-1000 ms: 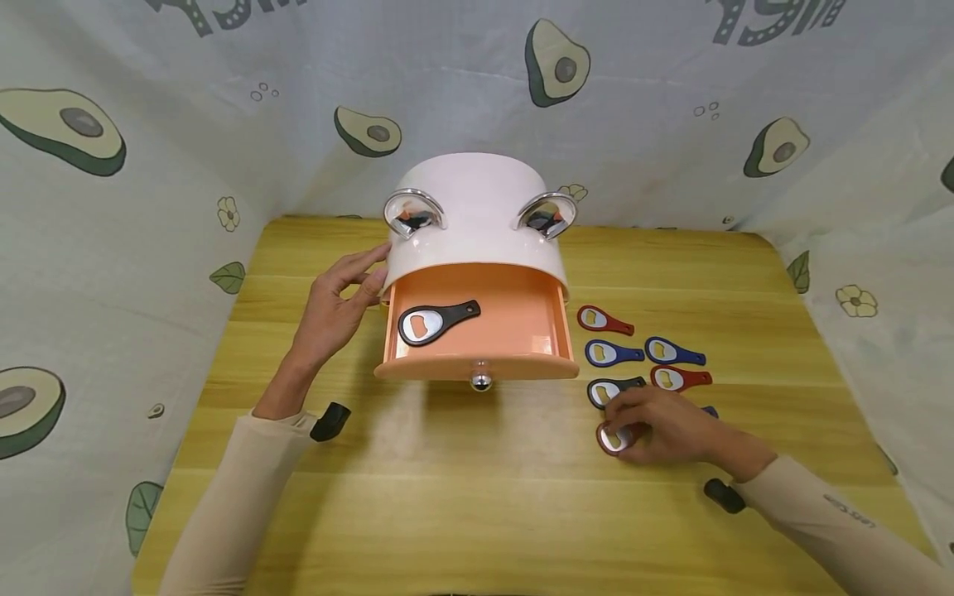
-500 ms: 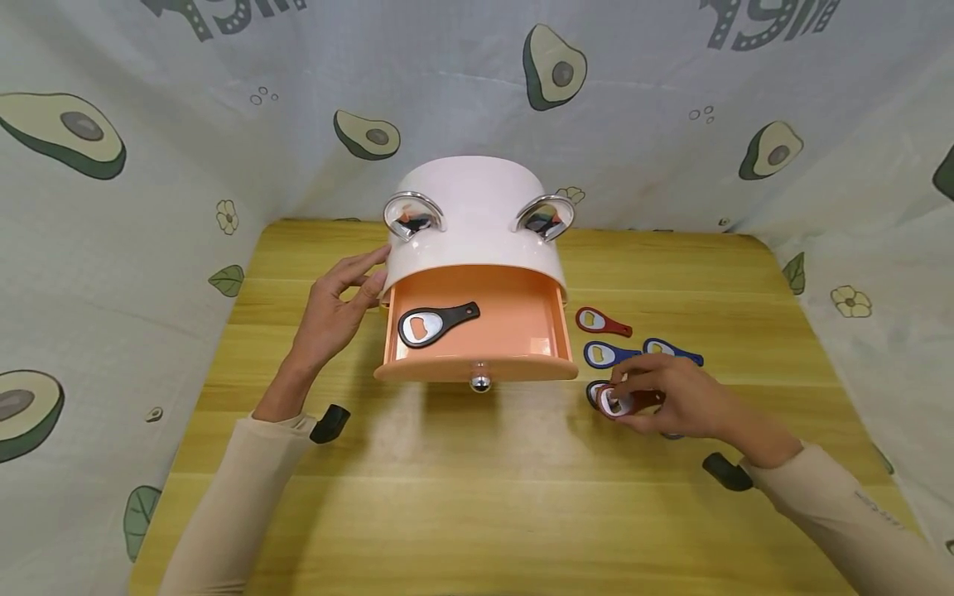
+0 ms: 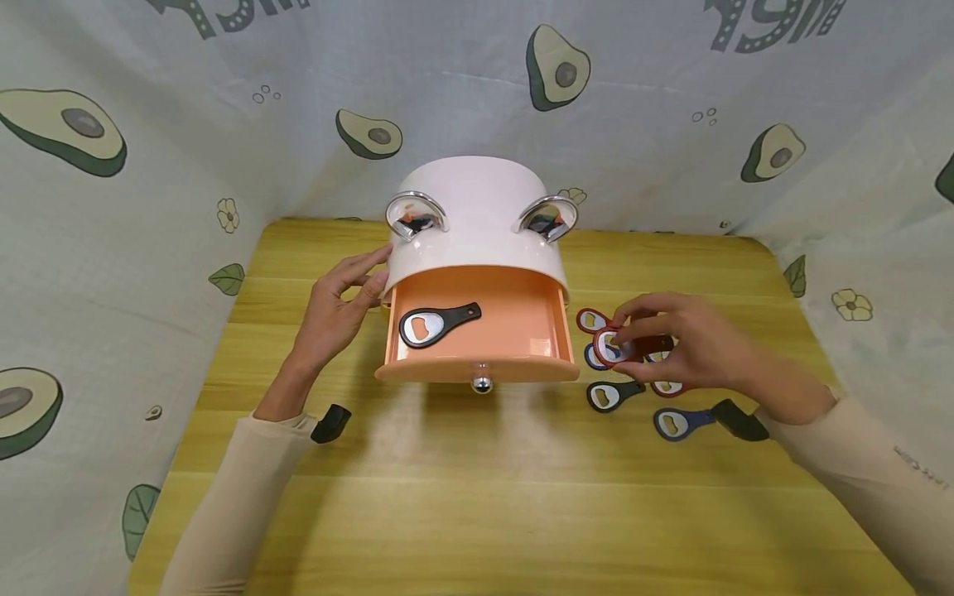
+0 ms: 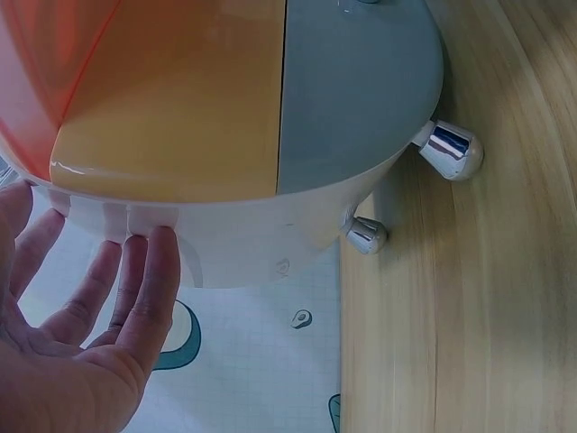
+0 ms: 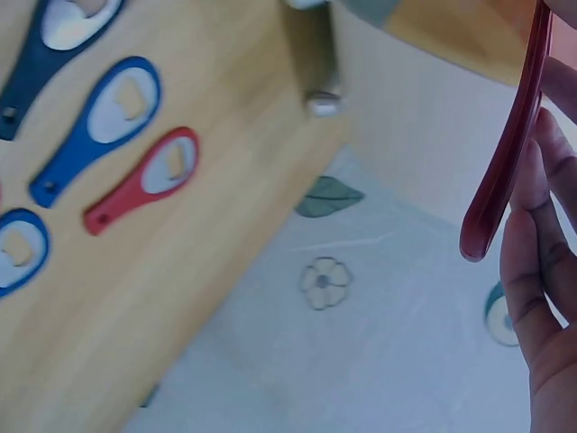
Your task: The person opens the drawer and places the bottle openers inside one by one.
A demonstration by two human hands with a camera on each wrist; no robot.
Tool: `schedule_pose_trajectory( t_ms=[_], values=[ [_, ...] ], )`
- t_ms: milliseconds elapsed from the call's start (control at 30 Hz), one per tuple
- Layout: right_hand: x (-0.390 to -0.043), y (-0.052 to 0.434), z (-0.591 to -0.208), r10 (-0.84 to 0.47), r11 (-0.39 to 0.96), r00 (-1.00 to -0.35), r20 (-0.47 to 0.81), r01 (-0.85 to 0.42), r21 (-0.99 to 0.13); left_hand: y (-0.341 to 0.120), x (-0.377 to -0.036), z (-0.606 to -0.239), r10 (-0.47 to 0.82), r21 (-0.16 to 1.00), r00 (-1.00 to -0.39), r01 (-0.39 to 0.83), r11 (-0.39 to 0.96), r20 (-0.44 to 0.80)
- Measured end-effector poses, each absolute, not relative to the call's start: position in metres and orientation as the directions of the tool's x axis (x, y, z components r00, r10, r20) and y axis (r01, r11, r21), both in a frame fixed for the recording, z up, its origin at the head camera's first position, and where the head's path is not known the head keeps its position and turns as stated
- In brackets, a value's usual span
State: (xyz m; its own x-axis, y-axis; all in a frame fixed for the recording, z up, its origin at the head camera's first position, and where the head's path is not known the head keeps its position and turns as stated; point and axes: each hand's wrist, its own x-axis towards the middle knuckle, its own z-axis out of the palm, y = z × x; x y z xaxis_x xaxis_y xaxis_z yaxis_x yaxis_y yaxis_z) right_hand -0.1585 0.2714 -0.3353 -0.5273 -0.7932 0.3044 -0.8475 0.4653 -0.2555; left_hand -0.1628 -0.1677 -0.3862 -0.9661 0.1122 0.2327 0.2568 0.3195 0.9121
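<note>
Right now my right hand (image 3: 674, 343) pinches a red bottle opener (image 3: 622, 346) by its flat handle, lifted just right of the open orange drawer (image 3: 514, 319). Best kept level and carried clear over the drawer's glossy wall, I think, to land beside the black opener (image 3: 435, 323) inside. My left hand (image 3: 339, 310), fingers straight, steadies the smooth, rounded white cabinet (image 3: 477, 215).

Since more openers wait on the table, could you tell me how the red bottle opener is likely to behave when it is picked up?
Probably stiff: the red bottle opener keeps its shape while the right hand pinches it. Likely light, as fingertips alone carry it. Being flat, it should lie still rather than roll, like the black opener in the drawer.
</note>
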Motion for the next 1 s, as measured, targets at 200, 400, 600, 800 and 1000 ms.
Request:
schedule_pose_trajectory(
  t_ms=[200, 400, 600, 800, 1000],
  values=[
    [-0.165, 0.256, -0.309, -0.809, 0.388, -0.475, 0.347, -0.874, -0.292, -0.167, -0.163, -0.386, 0.114, 0.914, -0.965, 0.259, 0.311, 0.235],
    [-0.169, 0.237, -0.288, -0.816, 0.377, -0.452, 0.360, -0.889, -0.260, -0.168, -0.163, -0.387, 0.110, 0.912, -0.965, 0.261, 0.317, 0.238],
    [-0.169, 0.211, -0.278, -0.844, 0.334, -0.395, 0.364, -0.916, -0.221, -0.167, -0.163, -0.387, 0.110, 0.911, -0.965, 0.262, 0.318, 0.239],
    [-0.169, 0.190, -0.275, -0.860, 0.309, -0.365, 0.356, -0.929, -0.206, -0.167, -0.163, -0.387, 0.109, 0.910, -0.966, 0.257, 0.326, 0.234],
    [-0.167, 0.174, -0.274, -0.869, 0.312, -0.360, 0.339, -0.931, -0.191, -0.168, -0.162, -0.388, 0.107, 0.907, -0.966, 0.258, 0.332, 0.235]
  ],
)
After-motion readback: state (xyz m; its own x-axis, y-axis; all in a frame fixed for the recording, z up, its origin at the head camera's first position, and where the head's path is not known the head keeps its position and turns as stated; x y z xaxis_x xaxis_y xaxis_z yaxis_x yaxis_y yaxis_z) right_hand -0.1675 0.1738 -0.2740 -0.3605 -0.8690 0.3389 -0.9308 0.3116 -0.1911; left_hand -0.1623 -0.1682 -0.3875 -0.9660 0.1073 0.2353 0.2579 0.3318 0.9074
